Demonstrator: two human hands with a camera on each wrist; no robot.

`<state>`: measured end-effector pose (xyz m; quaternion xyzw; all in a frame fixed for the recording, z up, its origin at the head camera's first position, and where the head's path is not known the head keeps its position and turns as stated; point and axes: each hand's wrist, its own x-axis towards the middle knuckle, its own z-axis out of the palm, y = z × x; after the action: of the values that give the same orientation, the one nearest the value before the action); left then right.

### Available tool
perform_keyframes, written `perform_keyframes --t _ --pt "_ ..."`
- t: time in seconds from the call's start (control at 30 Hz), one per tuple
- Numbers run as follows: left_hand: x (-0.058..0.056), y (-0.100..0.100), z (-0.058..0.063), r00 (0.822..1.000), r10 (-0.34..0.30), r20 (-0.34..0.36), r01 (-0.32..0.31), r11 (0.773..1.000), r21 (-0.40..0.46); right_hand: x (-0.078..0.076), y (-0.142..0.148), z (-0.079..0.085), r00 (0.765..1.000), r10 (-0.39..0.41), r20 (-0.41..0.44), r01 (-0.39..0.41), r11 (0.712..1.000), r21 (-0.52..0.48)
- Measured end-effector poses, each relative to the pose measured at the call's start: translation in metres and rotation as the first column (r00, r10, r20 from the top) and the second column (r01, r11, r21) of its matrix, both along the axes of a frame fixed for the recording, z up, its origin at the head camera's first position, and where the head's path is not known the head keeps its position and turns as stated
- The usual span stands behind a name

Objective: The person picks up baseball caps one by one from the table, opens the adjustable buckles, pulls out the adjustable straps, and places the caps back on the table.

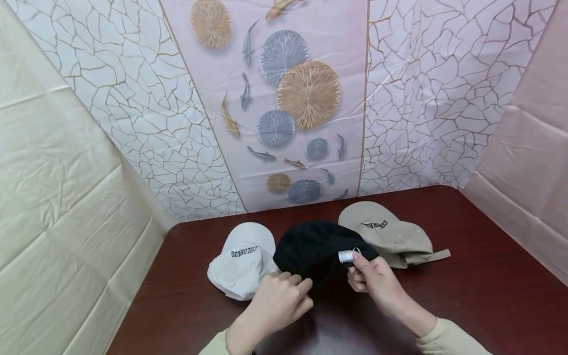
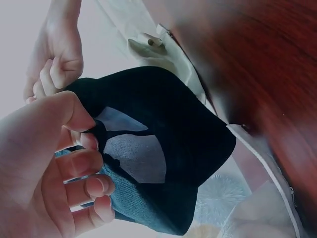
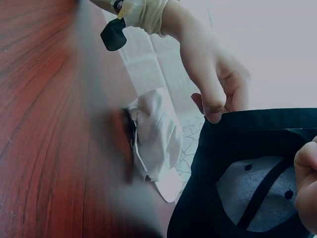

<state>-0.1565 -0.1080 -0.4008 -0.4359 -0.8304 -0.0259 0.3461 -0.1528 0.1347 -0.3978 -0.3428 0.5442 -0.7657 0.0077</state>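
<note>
A black cap [image 1: 312, 241] is held up over the table, its inside turned toward me. My left hand [image 1: 284, 298] pinches the cap's edge on the left; in the left wrist view its thumb and forefinger grip the dark rim. On the other side my right hand [image 1: 377, 283] holds the cap's back strap end, with a silver clasp [image 1: 345, 256] showing at the thumb. Grey-white lining panels [image 2: 136, 156] are visible inside the crown. In the right wrist view the right hand [image 3: 308, 186] is mostly cut off by the frame.
To the left lies a white cap [image 1: 241, 268] lettered COLORADO. A beige cap [image 1: 390, 236] lies behind on the right, its strap [image 1: 439, 255] sticking out. All are on a dark red-brown table [image 1: 483, 296], with patterned cloth [image 1: 306, 172] hung behind and at the sides.
</note>
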Motion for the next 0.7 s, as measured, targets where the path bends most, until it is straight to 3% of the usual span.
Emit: perform_keyframes --t 0.3,0.53,0.7 --pt "-0.001 -0.016 0.004 1.0 0.0 0.027 0.0 1.0 -0.012 -0.001 0.006 -0.001 0.999 -0.007 0.048 0.006 1.0 0.018" --pt "0.001 -0.038 0.002 1.0 0.013 0.02 -0.011 0.996 -0.093 0.0 0.022 -0.006 0.994 -0.071 0.086 0.058 0.987 0.148" --pt "0.004 -0.045 -0.003 0.997 0.036 0.062 -0.028 0.992 -0.125 -0.002 0.034 -0.012 0.986 -0.028 0.164 -0.021 0.957 0.289"
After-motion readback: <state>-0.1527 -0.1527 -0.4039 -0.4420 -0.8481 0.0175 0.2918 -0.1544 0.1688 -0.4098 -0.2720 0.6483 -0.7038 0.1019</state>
